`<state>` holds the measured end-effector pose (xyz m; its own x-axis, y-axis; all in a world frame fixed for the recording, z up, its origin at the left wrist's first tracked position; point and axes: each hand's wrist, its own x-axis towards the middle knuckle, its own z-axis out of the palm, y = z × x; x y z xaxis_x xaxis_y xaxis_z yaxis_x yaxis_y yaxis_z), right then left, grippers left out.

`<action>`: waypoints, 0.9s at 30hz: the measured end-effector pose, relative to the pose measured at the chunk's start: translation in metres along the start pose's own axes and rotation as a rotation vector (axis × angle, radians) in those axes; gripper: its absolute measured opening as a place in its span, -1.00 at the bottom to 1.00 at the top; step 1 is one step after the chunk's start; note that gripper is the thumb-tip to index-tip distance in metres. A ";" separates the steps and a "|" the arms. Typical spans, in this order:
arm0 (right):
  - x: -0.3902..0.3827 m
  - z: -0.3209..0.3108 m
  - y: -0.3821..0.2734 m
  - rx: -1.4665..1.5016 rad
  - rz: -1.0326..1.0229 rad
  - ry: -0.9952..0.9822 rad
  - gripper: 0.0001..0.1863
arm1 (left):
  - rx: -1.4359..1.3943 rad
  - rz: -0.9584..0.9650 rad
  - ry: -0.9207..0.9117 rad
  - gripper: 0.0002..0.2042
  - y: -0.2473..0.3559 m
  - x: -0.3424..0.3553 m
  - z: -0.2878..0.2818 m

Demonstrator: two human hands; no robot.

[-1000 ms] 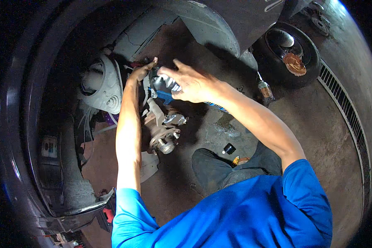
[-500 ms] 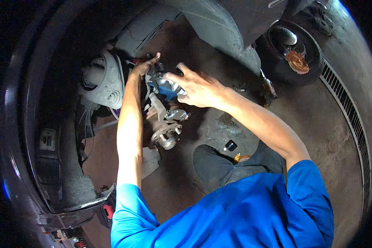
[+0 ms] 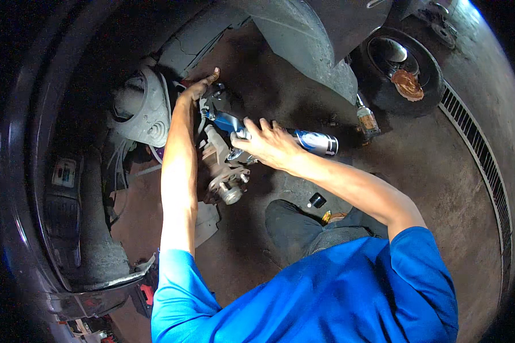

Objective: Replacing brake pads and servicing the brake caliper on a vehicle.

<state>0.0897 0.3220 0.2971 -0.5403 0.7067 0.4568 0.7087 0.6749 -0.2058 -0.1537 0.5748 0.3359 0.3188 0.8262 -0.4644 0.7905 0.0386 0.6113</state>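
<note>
My right hand (image 3: 266,143) is wrapped round a blue and silver spray can (image 3: 317,143). The can lies aslant, its dark base to the right and its top toward the car's suspension. Just left of the top runs a blue tube-shaped suspension part (image 3: 226,120). Below it, a wheel hub (image 3: 229,188) with bare studs sticks out from a steering knuckle (image 3: 214,143). My left hand (image 3: 197,91) rests by the upper end of these parts, with at least one finger stretched out. Its other fingers are partly hidden.
A grey headlight-like housing (image 3: 149,108) stands left of my left forearm. At the upper right lies a wheel (image 3: 435,74) with a brown cloth (image 3: 407,86) on it, near a bottle (image 3: 368,121). A black cap (image 3: 317,200) lies by my legs. A floor grate (image 3: 486,166) curves along the right.
My right hand has moved down slightly and turned the spray can, so its body now shows stretching to the right. My left hand has hardly moved.
</note>
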 end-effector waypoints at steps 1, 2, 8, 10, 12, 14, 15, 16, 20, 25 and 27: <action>0.001 -0.003 -0.001 -0.010 0.005 0.042 -0.51 | 0.015 0.009 0.007 -0.40 0.000 0.003 0.000; 0.002 -0.006 -0.003 0.039 0.043 0.016 -0.45 | 0.059 -0.016 0.035 -0.38 -0.002 0.005 0.000; 0.010 -0.014 -0.011 0.058 0.068 -0.076 -0.33 | 0.237 0.183 -0.009 -0.33 -0.012 0.007 -0.003; 0.010 -0.014 -0.009 0.040 0.076 0.003 -0.33 | 0.113 -0.053 0.065 -0.35 -0.009 0.004 -0.003; 0.010 -0.014 -0.001 0.103 0.083 0.004 -0.34 | 0.347 0.311 -0.044 -0.35 -0.006 -0.001 -0.003; 0.007 -0.017 0.013 0.303 0.209 -0.075 -0.33 | 0.210 0.312 -0.064 -0.29 -0.004 -0.007 0.000; 0.012 -0.019 0.027 0.393 0.322 -0.004 -0.34 | 0.111 0.150 -0.041 -0.27 -0.001 -0.009 0.002; 0.018 -0.022 0.044 0.503 0.439 -0.028 -0.32 | 0.100 0.138 -0.023 -0.24 0.001 -0.011 0.005; 0.035 -0.029 0.092 0.620 0.320 -0.015 -0.33 | 0.082 -0.154 0.081 -0.13 0.016 -0.015 0.015; 0.048 -0.029 0.109 0.700 0.259 -0.160 -0.34 | 0.147 -0.075 0.053 -0.18 0.024 -0.024 0.014; 0.053 -0.027 0.110 0.633 0.212 -0.138 -0.33 | 0.134 -0.072 0.058 -0.22 0.022 -0.027 0.013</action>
<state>0.1516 0.4278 0.3217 -0.5017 0.8297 0.2448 0.4264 0.4834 -0.7645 -0.1377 0.5462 0.3533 0.2314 0.8552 -0.4638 0.8740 0.0266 0.4853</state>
